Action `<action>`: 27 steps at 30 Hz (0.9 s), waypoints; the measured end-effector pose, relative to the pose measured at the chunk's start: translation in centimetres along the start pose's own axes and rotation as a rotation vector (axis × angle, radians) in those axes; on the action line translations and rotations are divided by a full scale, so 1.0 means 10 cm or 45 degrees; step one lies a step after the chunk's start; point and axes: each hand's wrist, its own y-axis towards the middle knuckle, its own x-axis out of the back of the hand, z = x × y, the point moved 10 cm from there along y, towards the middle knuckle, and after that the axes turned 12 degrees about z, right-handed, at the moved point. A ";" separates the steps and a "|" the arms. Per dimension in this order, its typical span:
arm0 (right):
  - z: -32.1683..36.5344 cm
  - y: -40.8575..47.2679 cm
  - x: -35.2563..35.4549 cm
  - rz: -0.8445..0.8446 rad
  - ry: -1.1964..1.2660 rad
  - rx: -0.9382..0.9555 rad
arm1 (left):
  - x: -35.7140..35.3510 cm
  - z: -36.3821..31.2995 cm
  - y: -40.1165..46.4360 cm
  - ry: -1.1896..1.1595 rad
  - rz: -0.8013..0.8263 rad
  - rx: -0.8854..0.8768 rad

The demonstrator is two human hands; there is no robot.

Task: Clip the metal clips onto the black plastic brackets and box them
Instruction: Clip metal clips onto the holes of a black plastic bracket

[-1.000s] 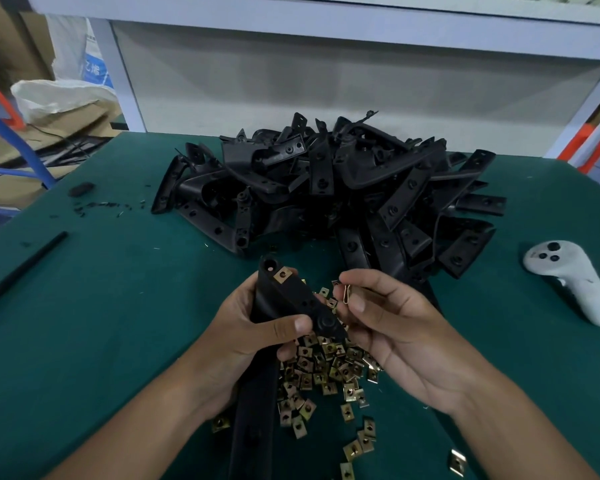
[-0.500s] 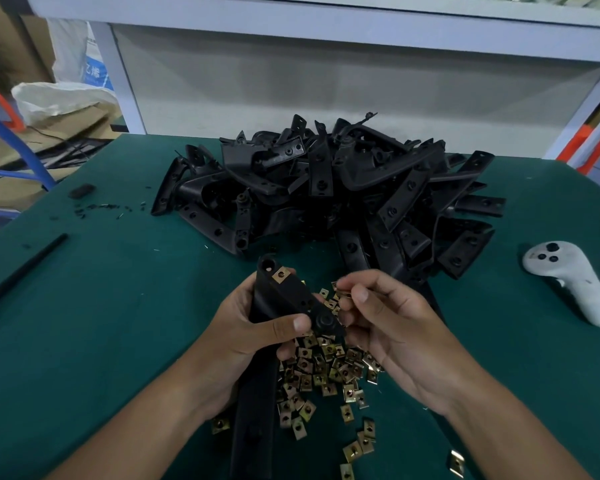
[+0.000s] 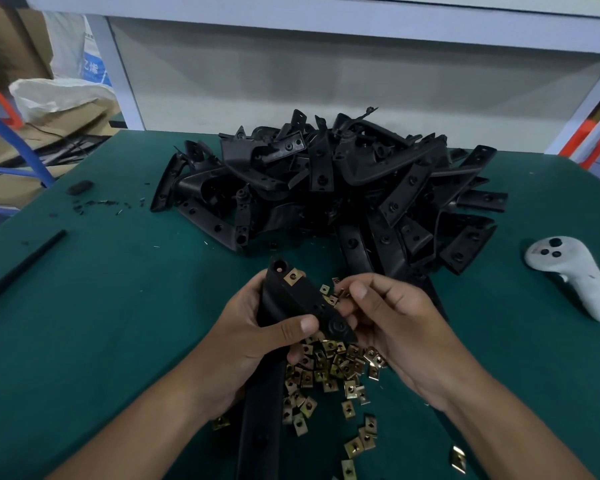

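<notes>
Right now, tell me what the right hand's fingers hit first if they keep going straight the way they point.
Likely the bracket in the left hand: the right hand has its fingers pointing left at the bracket's near end, almost touching. Depth is unclear; they may already touch.

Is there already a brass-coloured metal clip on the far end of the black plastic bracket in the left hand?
Yes, a brass-coloured metal clip sits on the far end of the black plastic bracket that the left hand grips.

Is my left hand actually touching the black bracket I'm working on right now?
Touching. The head view shows the left hand wrapped around the black bracket, thumb pressed across its front face, with no gap visible.
</notes>
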 end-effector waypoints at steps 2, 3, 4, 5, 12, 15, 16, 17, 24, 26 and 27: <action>0.02 -0.01 0.03 -0.042 -0.025 0.004 | 0.00 0.00 0.00 -0.002 -0.005 -0.003; 0.02 -0.01 0.04 -0.053 -0.042 -0.002 | 0.00 -0.01 0.00 0.004 0.004 -0.006; 0.02 -0.02 0.03 -0.050 -0.063 -0.011 | -0.01 -0.01 0.00 0.009 0.018 -0.006; 0.01 -0.01 0.02 -0.033 -0.088 -0.019 | -0.03 -0.01 0.00 0.014 0.035 0.000; 0.06 -0.01 -0.08 0.055 -0.211 -0.014 | -0.05 0.03 0.01 0.017 0.069 0.039; 0.08 -0.01 -0.11 0.085 -0.216 -0.003 | -0.08 0.03 0.01 -0.008 0.097 0.042; 0.07 -0.01 -0.12 0.092 -0.221 -0.006 | -0.09 0.03 0.01 -0.019 0.104 0.045; 0.07 -0.01 -0.12 0.092 -0.224 -0.011 | -0.10 0.04 0.01 -0.027 0.108 0.049; 0.07 -0.01 -0.07 0.061 -0.237 -0.008 | -0.10 0.03 0.02 -0.059 0.111 0.030; 0.07 -0.01 -0.07 0.073 -0.244 -0.003 | -0.10 0.03 0.02 -0.068 0.118 0.028; 0.07 -0.01 -0.07 0.074 -0.255 -0.002 | -0.10 0.03 0.02 -0.069 0.121 0.029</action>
